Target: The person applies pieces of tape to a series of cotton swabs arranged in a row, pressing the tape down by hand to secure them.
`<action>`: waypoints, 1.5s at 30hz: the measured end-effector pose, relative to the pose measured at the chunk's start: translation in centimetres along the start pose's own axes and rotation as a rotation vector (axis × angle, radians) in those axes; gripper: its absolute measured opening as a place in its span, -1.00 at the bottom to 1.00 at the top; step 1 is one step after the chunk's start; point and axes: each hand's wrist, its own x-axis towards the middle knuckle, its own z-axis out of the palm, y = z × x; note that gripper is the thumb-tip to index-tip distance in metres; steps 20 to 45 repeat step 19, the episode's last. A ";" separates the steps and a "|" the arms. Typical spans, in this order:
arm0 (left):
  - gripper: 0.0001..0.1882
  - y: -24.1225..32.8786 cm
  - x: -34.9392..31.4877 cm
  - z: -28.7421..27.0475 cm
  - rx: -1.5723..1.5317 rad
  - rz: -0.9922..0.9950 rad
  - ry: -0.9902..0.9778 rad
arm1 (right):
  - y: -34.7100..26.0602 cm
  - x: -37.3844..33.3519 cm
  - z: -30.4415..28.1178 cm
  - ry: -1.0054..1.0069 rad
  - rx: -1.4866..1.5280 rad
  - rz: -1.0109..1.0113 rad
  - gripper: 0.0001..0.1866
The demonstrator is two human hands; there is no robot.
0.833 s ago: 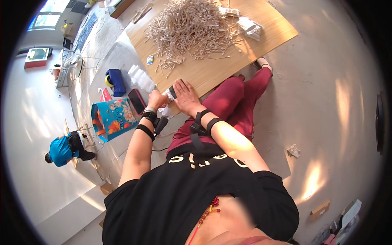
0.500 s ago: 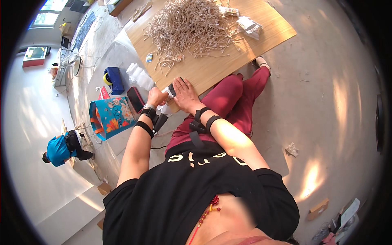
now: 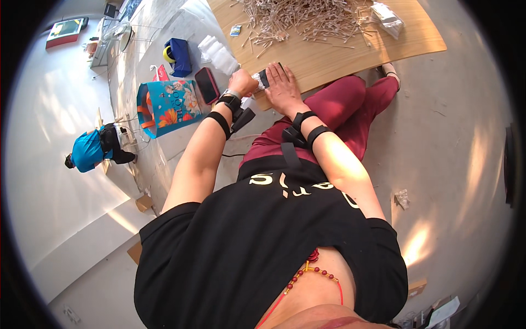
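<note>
Along the near edge of the wooden table, my left hand [image 3: 243, 83] is closed, with its fingers curled at a small white bundle [image 3: 259, 83] that looks like cotton swabs. My right hand [image 3: 282, 89] lies flat with its fingers stretched, pressing on a dark flat piece [image 3: 264, 78] beside the bundle. Part of that piece is hidden under the right fingers. Beyond my hands a big heap of loose cotton swabs [image 3: 307, 19] covers the far side of the table [image 3: 329, 60].
White plastic packs [image 3: 388, 21] stand right of the heap; a small blue packet [image 3: 235, 30] lies left. Beside the table are white bags [image 3: 217, 54], a blue tape dispenser [image 3: 178, 57], a phone [image 3: 206, 86] and a flowered bag [image 3: 170, 107]. Another person [image 3: 90, 148] bends far left.
The whole view has shifted, so table and hands appear farther up and right. Both hands keep nearly the same places at the table edge, the right still flat on the dark piece.
</note>
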 end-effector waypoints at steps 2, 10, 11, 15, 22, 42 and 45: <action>-0.64 -0.7 0.5 0.5 0.002 0.007 0.033 | -0.4 0.0 -0.1 0.003 -0.024 -0.010 -0.18; -0.43 -0.2 -0.7 1.0 0.070 -0.002 0.168 | -1.0 0.8 -0.7 -0.077 -0.081 -0.089 -0.10; -0.39 0.3 -1.1 0.8 0.068 -0.009 0.159 | -0.9 1.0 -0.5 -0.075 -0.078 -0.087 -0.09; -0.34 -0.4 -1.6 1.2 0.039 -0.039 0.214 | -1.6 1.2 -0.4 -0.074 -0.098 -0.103 -0.07; -0.35 -0.8 -1.4 1.6 0.053 -0.028 0.193 | -1.8 1.5 -0.4 -0.120 -0.099 -0.111 -0.03; -0.35 -0.8 -1.4 1.6 0.053 -0.028 0.193 | -1.8 1.5 -0.4 -0.120 -0.099 -0.111 -0.03; -0.35 -0.8 -1.4 1.6 0.053 -0.028 0.193 | -1.8 1.5 -0.4 -0.120 -0.099 -0.111 -0.03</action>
